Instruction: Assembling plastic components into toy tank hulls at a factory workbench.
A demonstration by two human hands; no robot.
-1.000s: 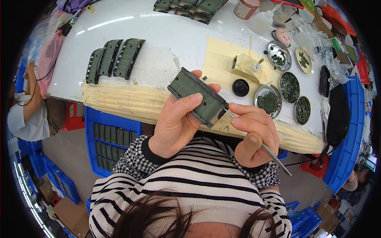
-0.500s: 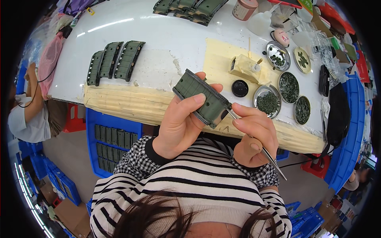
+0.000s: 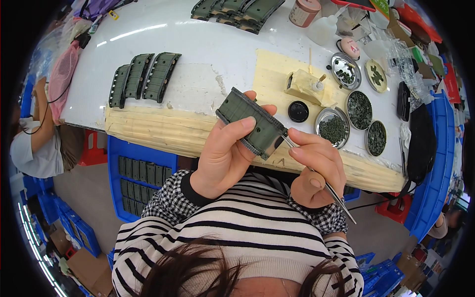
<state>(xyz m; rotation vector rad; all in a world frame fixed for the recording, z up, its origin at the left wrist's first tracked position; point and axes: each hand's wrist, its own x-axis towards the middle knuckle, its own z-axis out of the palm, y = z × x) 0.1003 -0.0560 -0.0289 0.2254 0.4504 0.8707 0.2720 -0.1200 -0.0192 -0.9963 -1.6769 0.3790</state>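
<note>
A dark green camouflage model tank hull [image 3: 263,129] with tracks along both sides is tilted above the table's near edge. My left hand [image 3: 220,156] is closed round it, thumb on top and fingers behind. My right hand [image 3: 320,166] pinches metal tweezers [image 3: 340,203], whose tips touch the hull's right end. Whether a small part sits between the tips is too small to tell. Close by on the right are small green parts [image 3: 332,128] in a round metal dish and a round black lid or shallow pot [image 3: 298,112].
Three similar hulls [image 3: 162,76] stand at the left; several more [image 3: 242,12] lie at the back. A cream holder [image 3: 303,86] with a small bottle stands beyond the dishes. Tan padding [image 3: 163,127] lines the near edge. Below, a blue crate [image 3: 116,173] holds rows of dark green pieces.
Hardly anything differs. My right hand and the tweezers have shifted very slightly; the hull stays in my left hand, nearly still.
</note>
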